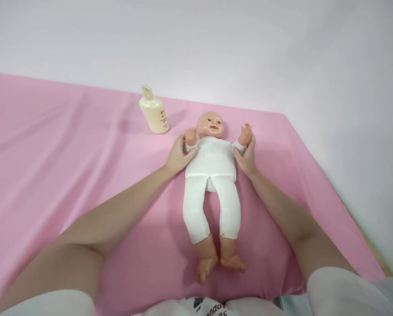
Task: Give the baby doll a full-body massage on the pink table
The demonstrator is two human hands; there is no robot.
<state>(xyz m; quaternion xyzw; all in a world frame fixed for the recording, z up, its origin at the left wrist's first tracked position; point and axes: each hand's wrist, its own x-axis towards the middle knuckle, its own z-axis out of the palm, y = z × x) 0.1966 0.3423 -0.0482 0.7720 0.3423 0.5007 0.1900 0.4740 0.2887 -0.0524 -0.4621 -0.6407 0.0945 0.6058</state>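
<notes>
A baby doll (pixel 211 158) in a white top and white trousers lies on its back, face up, head at the far end and bare feet toward me. My left hand (pixel 179 154) is closed around the doll's arm on the left, thumb near its sleeve, the fingers partly hidden behind the arm. On the other side my right hand (pixel 248 159) grips the doll's other arm, with the thumb in front and fingers behind. Both doll hands point up beside its head. Beyond my left hand stands a cream pump bottle (pixel 154 115), not touched.
A pink cloth (pixel 84 175) with soft folds covers the table under the doll. Its right edge slopes down near my right forearm. A plain white wall or surface (pixel 196 48) lies beyond the far edge. My printed white shirt shows at the bottom.
</notes>
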